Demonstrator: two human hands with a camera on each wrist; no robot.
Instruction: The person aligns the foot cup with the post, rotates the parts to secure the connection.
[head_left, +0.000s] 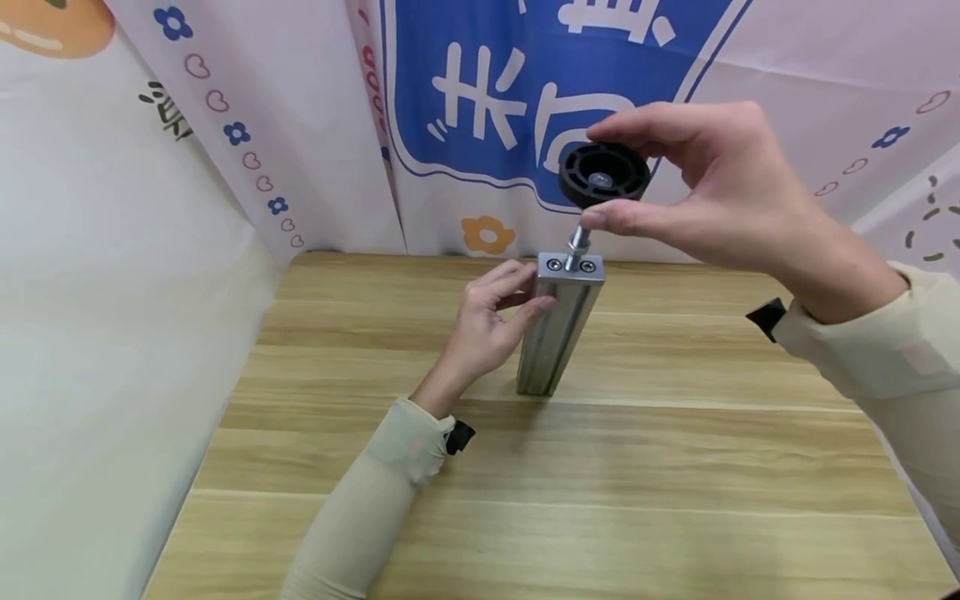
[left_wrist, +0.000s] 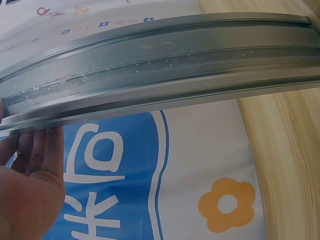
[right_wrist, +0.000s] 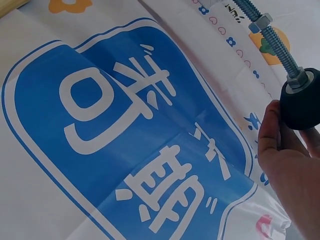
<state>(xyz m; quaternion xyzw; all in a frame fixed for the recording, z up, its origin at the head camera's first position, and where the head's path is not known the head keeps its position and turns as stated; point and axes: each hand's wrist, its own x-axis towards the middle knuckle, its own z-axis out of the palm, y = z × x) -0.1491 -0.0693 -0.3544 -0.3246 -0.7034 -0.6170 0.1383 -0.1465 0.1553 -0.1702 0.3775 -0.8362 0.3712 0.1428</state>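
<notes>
On the wooden table stands an upright aluminium profile (head_left: pixel 557 337), a grooved bar seen lengthwise in the left wrist view. My left hand (head_left: pixel 483 325) grips its upper end, thumb in front and fingers at the side. Two screws (head_left: pixel 588 267) sit in the end plate (head_left: pixel 572 278) on top. Above it, my right hand (head_left: pixel 723 179) holds a black levelling foot (head_left: pixel 604 175) by its round base, between thumb and fingers. The foot's threaded stud (right_wrist: pixel 281 46) carries a hex nut (right_wrist: pixel 260 23) partway along. Its lower tip meets the end plate between the screws, slightly tilted.
The wooden table (head_left: pixel 637 467) spreads beneath both arms. A printed cloth (head_left: pixel 442 212) with a blue panel hangs along its back edge, close behind the profile. More white cloth (head_left: pixel 97 333) hangs at the left side. Small black devices (head_left: pixel 459 437) sit at both wrists.
</notes>
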